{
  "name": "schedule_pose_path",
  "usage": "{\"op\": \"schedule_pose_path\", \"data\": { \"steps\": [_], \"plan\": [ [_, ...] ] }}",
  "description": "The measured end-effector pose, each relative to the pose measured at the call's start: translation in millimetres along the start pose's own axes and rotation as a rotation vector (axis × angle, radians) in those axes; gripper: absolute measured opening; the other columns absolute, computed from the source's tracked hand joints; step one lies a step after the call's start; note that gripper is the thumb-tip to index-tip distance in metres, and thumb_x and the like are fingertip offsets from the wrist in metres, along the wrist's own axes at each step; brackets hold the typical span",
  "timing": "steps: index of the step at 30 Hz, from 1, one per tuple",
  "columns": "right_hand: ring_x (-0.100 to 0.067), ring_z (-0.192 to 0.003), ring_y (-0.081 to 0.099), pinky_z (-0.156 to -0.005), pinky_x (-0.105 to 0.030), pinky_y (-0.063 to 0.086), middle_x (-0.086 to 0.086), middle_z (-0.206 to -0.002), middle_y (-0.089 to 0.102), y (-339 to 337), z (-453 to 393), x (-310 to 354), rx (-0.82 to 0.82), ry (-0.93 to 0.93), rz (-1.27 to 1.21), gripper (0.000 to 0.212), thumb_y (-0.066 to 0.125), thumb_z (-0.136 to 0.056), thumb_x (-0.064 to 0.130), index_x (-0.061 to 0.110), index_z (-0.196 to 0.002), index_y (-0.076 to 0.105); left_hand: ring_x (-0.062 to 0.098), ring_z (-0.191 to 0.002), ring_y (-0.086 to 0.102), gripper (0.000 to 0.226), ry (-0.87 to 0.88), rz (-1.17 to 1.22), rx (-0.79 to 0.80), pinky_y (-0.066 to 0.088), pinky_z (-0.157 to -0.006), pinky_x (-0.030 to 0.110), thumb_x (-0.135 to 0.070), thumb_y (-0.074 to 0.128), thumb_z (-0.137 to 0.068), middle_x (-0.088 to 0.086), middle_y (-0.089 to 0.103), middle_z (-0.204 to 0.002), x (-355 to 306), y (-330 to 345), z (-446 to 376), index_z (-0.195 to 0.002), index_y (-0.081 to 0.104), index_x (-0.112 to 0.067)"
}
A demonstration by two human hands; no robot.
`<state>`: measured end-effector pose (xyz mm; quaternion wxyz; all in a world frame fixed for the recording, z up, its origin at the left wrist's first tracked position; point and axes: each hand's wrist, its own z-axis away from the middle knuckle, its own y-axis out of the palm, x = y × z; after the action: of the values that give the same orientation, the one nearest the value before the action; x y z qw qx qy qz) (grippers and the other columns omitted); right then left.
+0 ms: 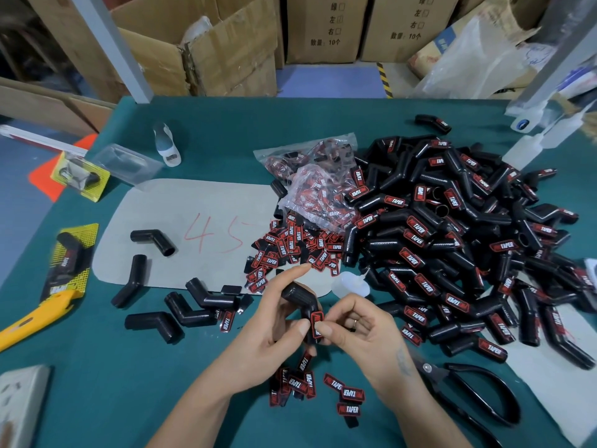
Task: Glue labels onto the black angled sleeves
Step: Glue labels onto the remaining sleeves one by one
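Observation:
My left hand (274,324) holds a black angled sleeve (298,297) upright above the green table, thumb on its lower end and index finger stretched over the top. My right hand (358,324) pinches a red and black label (317,323) against the lower leg of that sleeve. Several bare sleeves (181,305) lie on the left. A big pile of labelled sleeves (452,240) fills the right. Loose labels (290,250) are heaped in the middle, and more labels (323,386) lie under my wrists. A small clear glue bottle (352,282) lies by the pile.
Black scissors (478,392) lie at the lower right. A yellow utility knife (35,315) and packaged sleeves (69,257) sit on the left. Bags of labels (316,176) lie mid-table on a grey mat (181,215). Cardboard boxes (226,43) stand behind the table.

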<state>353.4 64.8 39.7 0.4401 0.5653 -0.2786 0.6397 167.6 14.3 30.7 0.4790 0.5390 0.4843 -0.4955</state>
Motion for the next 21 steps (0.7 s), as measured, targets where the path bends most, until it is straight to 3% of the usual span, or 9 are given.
{"op": "schedule_pose_path", "data": {
  "steps": [4, 7, 11, 18, 21],
  "plan": [
    [-0.011, -0.070, 0.071, -0.069, -0.020, 0.056, -0.001, -0.078, 0.073, 0.7, 0.6, 1.7, 0.016, -0.013, -0.024, 0.013, 0.086, -0.081, 0.028, 0.029, -0.077, 0.073, 0.034, -0.098, 0.052, 0.063, 0.006, -0.008, -0.007, 0.053, -0.088, 0.025, -0.007, 0.051, -0.103, 0.004, 0.056, -0.112, -2.1, 0.5, 0.9, -0.151, 0.038, -0.046],
    [-0.010, -0.070, 0.070, -0.070, -0.020, 0.056, -0.001, -0.077, 0.073, -0.5, 0.3, 1.4, 0.015, -0.016, -0.005, 0.016, 0.084, -0.083, 0.020, 0.029, -0.077, 0.073, 0.032, -0.101, 0.053, 0.068, 0.008, -0.032, -0.008, 0.052, -0.091, 0.023, 0.002, 0.049, -0.103, 0.005, 0.056, -0.113, -2.1, 0.4, 0.9, -0.151, 0.038, -0.045],
    [-0.010, -0.073, 0.069, -0.071, -0.022, 0.056, -0.002, -0.078, 0.073, -0.3, 0.3, 0.8, 0.001, -0.010, 0.018, 0.014, 0.087, -0.081, 0.028, 0.030, -0.077, 0.073, 0.023, -0.106, 0.054, 0.070, 0.001, -0.056, -0.016, 0.047, -0.098, 0.025, 0.003, 0.049, -0.101, 0.012, 0.054, -0.116, -1.3, -0.2, 0.4, -0.150, 0.039, -0.047],
    [-0.010, -0.072, 0.069, -0.071, -0.021, 0.056, -0.001, -0.077, 0.072, 0.3, 0.2, -0.7, 0.004, -0.017, 0.009, 0.013, 0.086, -0.080, 0.031, 0.028, -0.078, 0.073, 0.028, -0.100, 0.053, 0.072, 0.008, -0.020, -0.004, 0.051, -0.091, 0.024, 0.005, 0.049, -0.101, 0.006, 0.055, -0.112, -0.8, 0.5, 0.3, -0.150, 0.039, -0.046],
    [-0.011, -0.073, 0.068, -0.071, -0.022, 0.056, -0.003, -0.077, 0.072, 0.4, -0.3, -3.0, -0.005, -0.010, 0.003, 0.017, 0.086, -0.076, 0.038, 0.028, -0.078, 0.073, 0.021, -0.098, 0.055, 0.073, 0.016, -0.004, 0.005, 0.051, -0.091, 0.024, 0.007, 0.048, -0.101, 0.005, 0.054, -0.111, -0.6, 1.1, -0.1, -0.151, 0.038, -0.045]
  ]
}}
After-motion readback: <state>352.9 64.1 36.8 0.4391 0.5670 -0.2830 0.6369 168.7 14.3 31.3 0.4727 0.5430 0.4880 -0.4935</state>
